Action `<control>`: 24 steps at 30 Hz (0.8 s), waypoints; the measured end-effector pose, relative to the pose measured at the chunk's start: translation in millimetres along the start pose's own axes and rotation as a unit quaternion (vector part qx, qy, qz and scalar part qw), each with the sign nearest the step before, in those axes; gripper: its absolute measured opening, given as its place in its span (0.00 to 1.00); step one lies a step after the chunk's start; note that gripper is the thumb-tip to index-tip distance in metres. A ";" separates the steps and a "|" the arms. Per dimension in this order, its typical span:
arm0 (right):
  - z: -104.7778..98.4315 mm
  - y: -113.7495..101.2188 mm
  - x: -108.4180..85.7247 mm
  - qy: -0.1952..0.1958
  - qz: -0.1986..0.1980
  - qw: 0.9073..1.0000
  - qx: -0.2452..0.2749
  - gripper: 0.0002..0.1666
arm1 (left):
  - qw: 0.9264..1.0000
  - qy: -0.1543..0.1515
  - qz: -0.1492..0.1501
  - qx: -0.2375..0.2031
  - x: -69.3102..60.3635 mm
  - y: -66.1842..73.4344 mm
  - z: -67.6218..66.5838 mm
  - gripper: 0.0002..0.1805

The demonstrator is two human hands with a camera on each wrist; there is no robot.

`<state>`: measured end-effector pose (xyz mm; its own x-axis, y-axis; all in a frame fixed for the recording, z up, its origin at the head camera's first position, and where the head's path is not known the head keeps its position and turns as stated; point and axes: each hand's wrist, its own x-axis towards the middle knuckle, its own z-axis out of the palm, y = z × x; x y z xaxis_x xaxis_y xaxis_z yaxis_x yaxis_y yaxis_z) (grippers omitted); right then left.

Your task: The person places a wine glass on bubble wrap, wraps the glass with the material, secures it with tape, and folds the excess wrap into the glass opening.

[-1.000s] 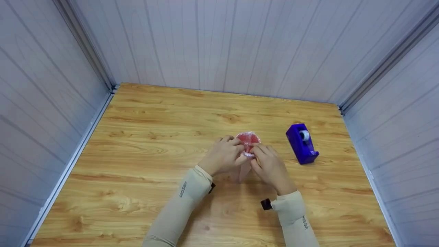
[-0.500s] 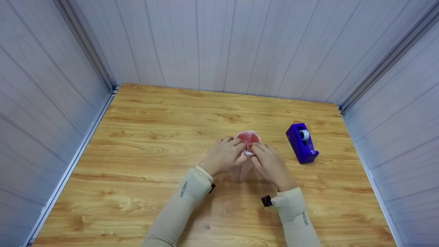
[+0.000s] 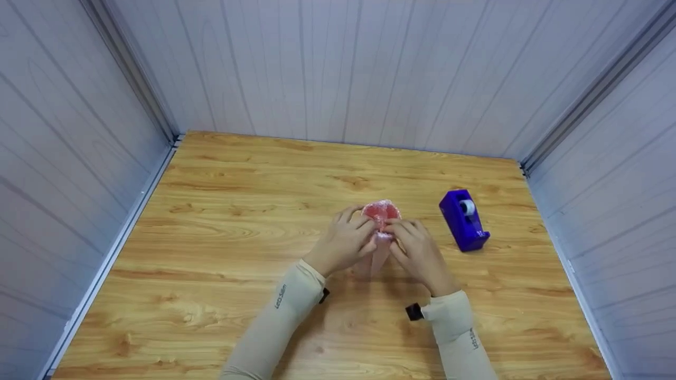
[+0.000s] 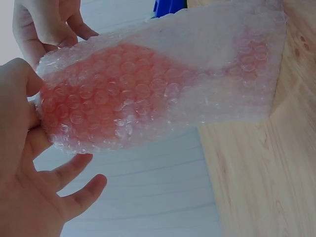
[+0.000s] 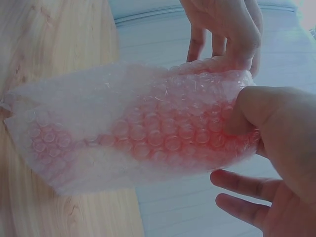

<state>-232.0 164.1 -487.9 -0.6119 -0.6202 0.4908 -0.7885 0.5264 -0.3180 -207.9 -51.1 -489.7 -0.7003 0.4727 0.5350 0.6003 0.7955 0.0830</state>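
Observation:
A pinkish-red stemmed glass, wrapped in clear bubble wrap, stands upright on the wooden table. Its wide bowl, narrow stem and foot show through the wrap. In the head view, my left hand is at the left of the upper end and my right hand at the right. Each hand pinches the top edge of the wrap, thumb outside and some fingers reaching over the rim. Other fingers of both hands stick out loosely, as the wrist views show. The fingertips inside the opening are partly hidden.
A blue tape dispenser with a roll of clear tape stands to the right of the hands. Pale panel walls close off the back and both sides of the wooden table.
Both hands stay at the rim, with small shifts of fingers and thumbs. The thumbs have moved slightly apart, and more of the wrap's front shows between them. The tape dispenser has not moved.

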 end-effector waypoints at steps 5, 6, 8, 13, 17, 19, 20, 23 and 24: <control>0.4 -1.2 0.7 0.000 0.000 1.000 -0.011 0.19 | 1.000 -0.022 0.002 -0.003 1.6 -2.0 -4.8 0.13; 0.9 -1.3 0.8 0.002 -0.002 1.000 -0.012 0.19 | 1.000 -0.022 0.004 -0.002 1.3 -2.5 -5.4 0.13; 1.3 -1.6 1.1 0.007 -0.004 1.000 -0.010 0.21 | 1.000 -0.014 0.010 -0.003 -0.3 -3.9 -5.4 0.13; 1.8 -0.6 1.4 0.035 -0.001 0.999 0.006 0.26 | 0.999 0.027 0.021 -0.028 -4.0 -6.5 -3.4 0.15; 2.0 -0.4 0.4 0.049 0.001 0.999 0.013 0.27 | 0.998 0.044 0.018 -0.049 -6.1 -7.4 -5.1 0.17; 2.2 -0.3 -0.5 0.054 0.000 0.998 0.016 0.26 | 0.998 0.047 0.013 -0.050 -8.7 -7.7 -6.0 0.18; 2.2 -0.3 -1.1 0.057 -0.001 0.998 0.018 0.25 | 0.998 0.048 0.008 -0.050 -10.3 -7.8 -6.6 0.19; 1.7 -0.4 -2.7 0.073 -0.001 0.997 0.028 0.24 | 0.998 0.052 -0.011 -0.045 -16.4 -7.0 -8.9 0.20; 1.5 -0.3 -3.4 0.079 -0.001 0.996 0.032 0.23 | 0.998 0.052 -0.019 -0.040 -18.5 -6.2 -9.5 0.21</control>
<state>-229.8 165.2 -490.7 -0.5975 -0.5198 0.6106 -0.7948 0.4846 -0.3652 -195.0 -68.4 -492.1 -0.6816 0.3970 0.6146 0.6060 0.7771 0.1700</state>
